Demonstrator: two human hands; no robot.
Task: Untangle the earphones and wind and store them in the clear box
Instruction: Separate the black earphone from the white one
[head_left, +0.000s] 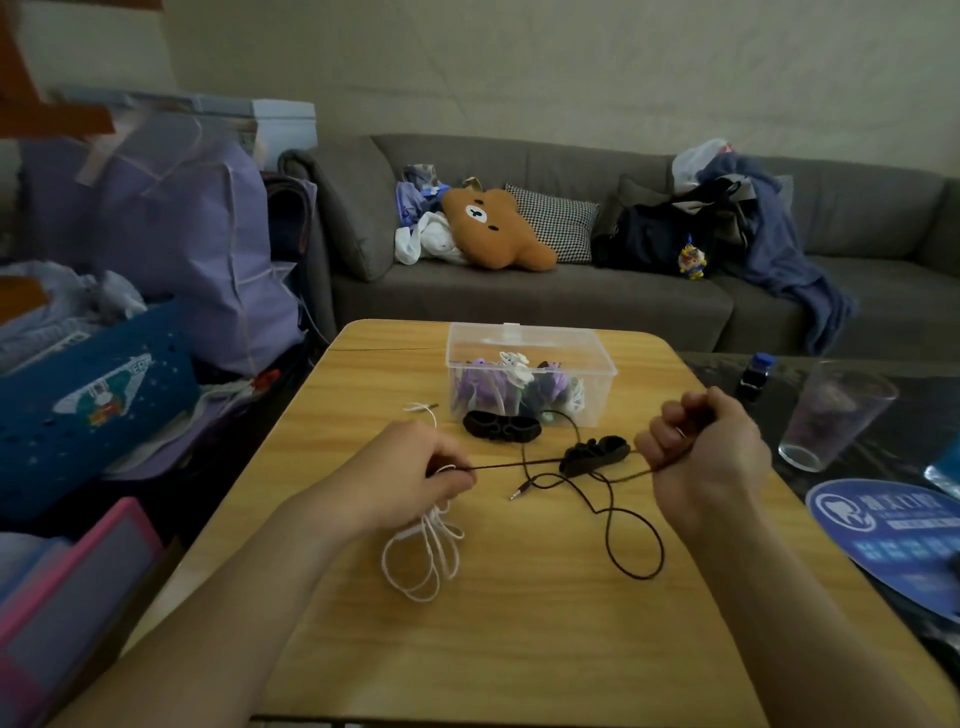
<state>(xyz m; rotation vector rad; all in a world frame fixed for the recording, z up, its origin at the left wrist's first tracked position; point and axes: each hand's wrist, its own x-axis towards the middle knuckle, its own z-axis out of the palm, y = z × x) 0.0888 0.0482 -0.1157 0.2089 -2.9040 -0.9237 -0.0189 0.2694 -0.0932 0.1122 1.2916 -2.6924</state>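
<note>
My left grip (434, 465) is curled around a bundle of white earphone cable (423, 558), whose loops hang below the fist and spill onto the worktop (519, 649); its fingertips also pinch one end of a taut black cable (519, 464). That black strand runs straight across to my right grip (701, 447), which is closed into a fist around the other end, knuckles up, raised slightly above the wood.

Between the two grips, a little nearer the right one, lies a black cable winder (595, 453), and the tight strand passes just over or against it; I cannot tell which. Below that, the rest of the black cable slackens into a loose loop (636, 545) lying on the worktop under my right wrist, with the metal jack plug (519, 492) resting between the grips, closer to me than the tight strand.

Beyond the left grip, a white plug end (423, 409) pokes out onto the wood. A second black winder (502, 427) sits farther out, just in front of the clear box (530, 376), which stands open-topped beyond both grips and holds purple, white and dark wound earphones.

To the right of my right grip, well apart, a drinking glass (831, 415) stands on a dark side table (883, 467).
</note>
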